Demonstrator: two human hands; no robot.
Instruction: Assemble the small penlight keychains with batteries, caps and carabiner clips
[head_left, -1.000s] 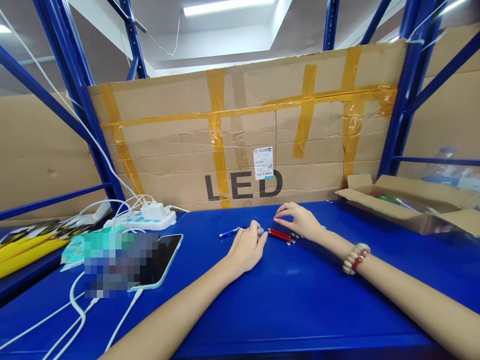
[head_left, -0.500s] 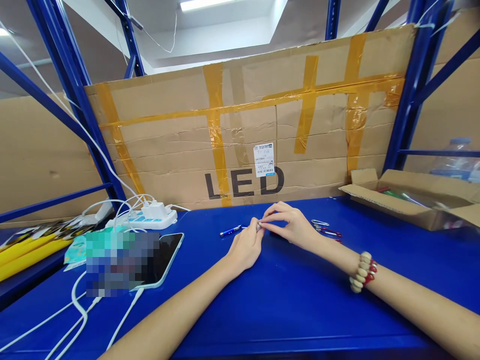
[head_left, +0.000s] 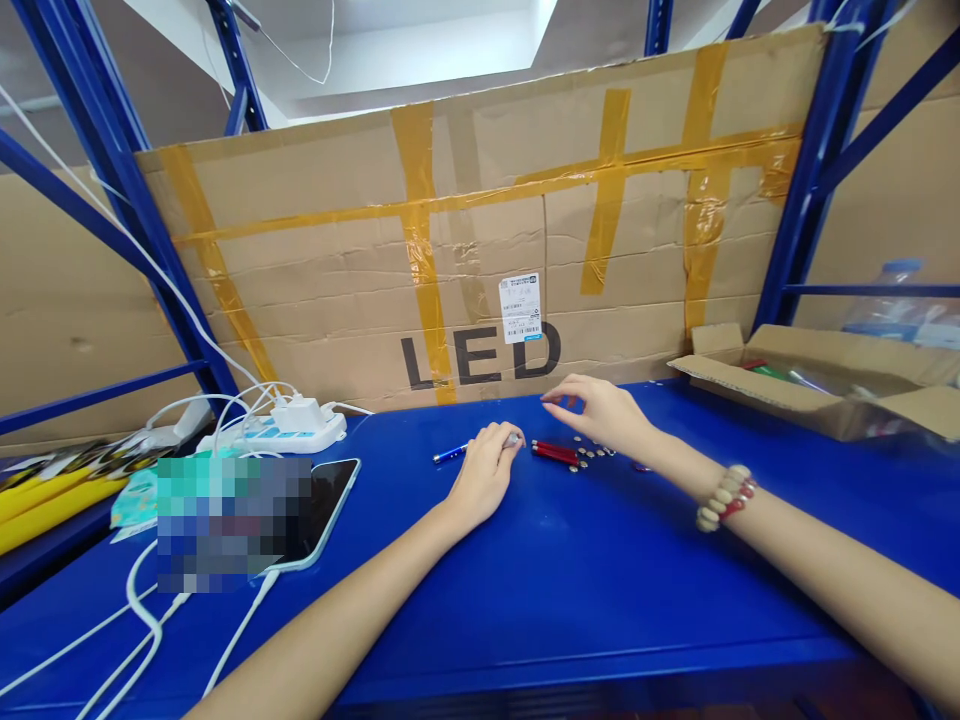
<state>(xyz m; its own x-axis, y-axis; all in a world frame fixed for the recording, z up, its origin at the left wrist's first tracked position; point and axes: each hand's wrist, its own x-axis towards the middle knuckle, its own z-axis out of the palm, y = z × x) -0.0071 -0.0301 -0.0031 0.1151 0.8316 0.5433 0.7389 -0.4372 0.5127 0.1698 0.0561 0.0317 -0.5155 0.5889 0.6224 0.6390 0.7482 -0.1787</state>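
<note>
My left hand (head_left: 482,470) is closed around a small silvery piece (head_left: 514,440), whose end shows at the fingertips; most of it is hidden. Beside that hand lies a slim blue metal tube (head_left: 450,455) like a pen light, partly covered by the fingers. My right hand (head_left: 606,415) hovers to the right with thumb and fingers apart, and nothing shows between them. Below it, several small round silver button cells (head_left: 591,454) are scattered on the blue tabletop (head_left: 570,580). Red metal tubes (head_left: 555,453) lie between the two hands.
A phone (head_left: 330,510) and white cables lie at left, near a power strip (head_left: 322,435) with plugs. An open cardboard box (head_left: 847,425) stands at back right. A large taped cardboard sheet (head_left: 337,300) closes off the back, between blue posts.
My right hand has moved away from my left, up and to the right, and its fingers have parted. The red tubes and button cells have come into view. The camera has shifted slightly.
</note>
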